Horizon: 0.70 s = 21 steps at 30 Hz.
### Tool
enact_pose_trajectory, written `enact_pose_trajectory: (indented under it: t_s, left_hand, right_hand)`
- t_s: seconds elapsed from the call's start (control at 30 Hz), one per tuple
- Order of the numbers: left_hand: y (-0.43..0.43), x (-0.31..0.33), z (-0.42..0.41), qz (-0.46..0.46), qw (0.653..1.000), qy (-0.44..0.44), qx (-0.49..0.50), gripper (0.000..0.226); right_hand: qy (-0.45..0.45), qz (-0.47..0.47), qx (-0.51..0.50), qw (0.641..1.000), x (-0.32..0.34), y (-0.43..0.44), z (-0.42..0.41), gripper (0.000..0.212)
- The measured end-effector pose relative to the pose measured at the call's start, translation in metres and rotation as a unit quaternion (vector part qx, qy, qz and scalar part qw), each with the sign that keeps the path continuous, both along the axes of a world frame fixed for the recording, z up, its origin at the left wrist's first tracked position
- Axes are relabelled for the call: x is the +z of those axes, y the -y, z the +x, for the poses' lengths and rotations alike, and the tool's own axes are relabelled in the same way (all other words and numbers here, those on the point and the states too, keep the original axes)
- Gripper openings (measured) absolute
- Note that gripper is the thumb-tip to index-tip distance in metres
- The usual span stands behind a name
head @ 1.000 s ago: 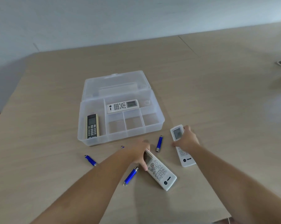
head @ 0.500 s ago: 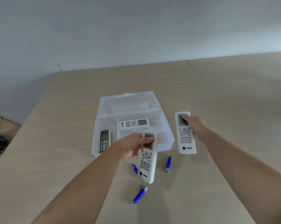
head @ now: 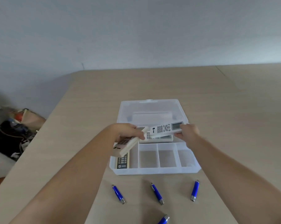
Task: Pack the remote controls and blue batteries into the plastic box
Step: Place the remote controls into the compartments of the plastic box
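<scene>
Pale bare wall [head: 136,29], light wood table [head: 233,102], dark clutter [head: 12,133] at left

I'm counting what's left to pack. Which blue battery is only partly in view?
The battery at the bottom edge of the picture: the frame cuts it off, showing only its metal tip and some blue. The other three lie fully visible before the plastic box.

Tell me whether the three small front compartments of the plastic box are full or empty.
Empty. Through the clear plastic box, all three small front compartments show only bare floor; four blue batteries lie on the table.
</scene>
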<state>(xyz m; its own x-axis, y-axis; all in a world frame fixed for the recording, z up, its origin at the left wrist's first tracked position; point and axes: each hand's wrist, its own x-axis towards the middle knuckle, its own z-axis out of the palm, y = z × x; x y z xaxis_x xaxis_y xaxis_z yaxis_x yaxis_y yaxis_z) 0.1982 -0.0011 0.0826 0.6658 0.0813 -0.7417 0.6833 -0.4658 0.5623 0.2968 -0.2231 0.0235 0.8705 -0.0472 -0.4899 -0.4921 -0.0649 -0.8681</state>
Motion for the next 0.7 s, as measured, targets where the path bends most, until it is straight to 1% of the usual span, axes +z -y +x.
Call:
enact_pose_trajectory:
  t_s: [0.03, 0.17, 0.27, 0.3, 0.33, 0.4, 0.47, 0.53, 0.6, 0.67, 0.7]
  left_hand:
    - [-0.003, 0.0, 0.005, 0.014, 1.0, 0.012, -0.007, 0.028]
    - [-0.013, -0.01, 0.022, 0.08, 0.995, 0.05, -0.034, 0.038]
    - [-0.017, -0.021, 0.031, 0.084, 0.993, 0.08, -0.024, 0.043]
    - [-0.017, -0.023, 0.032, 0.082, 0.992, 0.091, -0.018, 0.044]
    - [-0.018, -0.025, 0.034, 0.077, 0.992, 0.102, -0.012, 0.044]
    - [-0.015, -0.027, 0.036, 0.074, 0.99, 0.124, -0.009, 0.041]
    - [-0.011, -0.029, 0.038, 0.082, 0.985, 0.153, -0.006, 0.041]
    - [-0.006, -0.03, 0.04, 0.088, 0.979, 0.186, -0.001, 0.041]
    - [0.0, -0.03, 0.041, 0.096, 0.971, 0.219, -0.006, 0.037]
    - [0.007, -0.028, 0.043, 0.121, 0.961, 0.249, -0.028, 0.039]
    - [0.013, -0.025, 0.045, 0.142, 0.952, 0.265, -0.049, 0.039]
  right_hand:
    - [-0.015, 0.0, -0.001, 1.0, -0.005, -0.008, 0.0, 0.012]
    - [-0.062, 0.006, 0.006, 0.998, -0.021, -0.036, -0.001, 0.014]
    - [-0.072, -0.02, 0.015, 0.997, -0.03, -0.047, 0.005, 0.015]
    - [-0.061, -0.053, 0.025, 0.996, -0.031, -0.049, 0.007, 0.012]
    - [-0.041, -0.107, 0.045, 0.992, -0.032, -0.049, 0.01, 0.012]
    - [0.002, -0.245, 0.096, 0.965, -0.035, -0.045, 0.015, 0.029]
    - [0.027, -0.327, 0.125, 0.936, -0.038, -0.041, 0.018, 0.041]
    - [0.035, -0.346, 0.163, 0.923, -0.038, -0.039, 0.021, 0.046]
    - [0.037, -0.367, 0.202, 0.907, -0.036, -0.036, 0.024, 0.045]
    - [0.084, -0.386, 0.22, 0.892, -0.029, -0.029, 0.024, 0.037]
    - [0.11, -0.385, 0.21, 0.892, -0.025, -0.023, 0.025, 0.028]
